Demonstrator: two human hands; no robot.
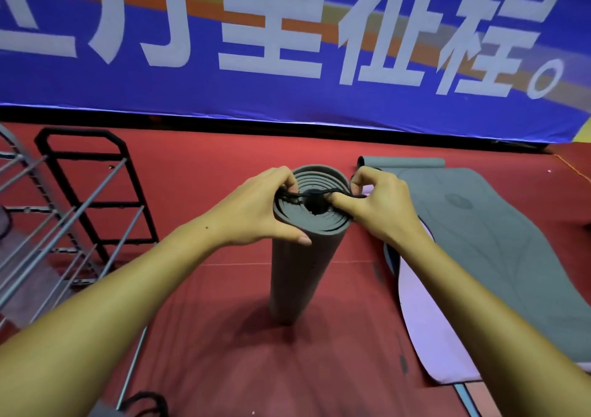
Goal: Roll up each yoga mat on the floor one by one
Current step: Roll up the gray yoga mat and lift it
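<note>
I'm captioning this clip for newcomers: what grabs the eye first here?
Dead centre, a rolled grey mat stands upright on the red floor, with the left hand and right hand pulling a black strap across its top. Behind, a blue banner fills the wall; an unrolled mat lies right.

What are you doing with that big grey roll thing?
A person has a rolled grey yoga mat standing on end on the red floor. Both hands are at its top: the left hand and the right hand pinch a black strap stretched across the spiral end. Beside it, to the right, another grey mat still lies mostly flat, only its far end curled, on top of a purple mat.
</note>
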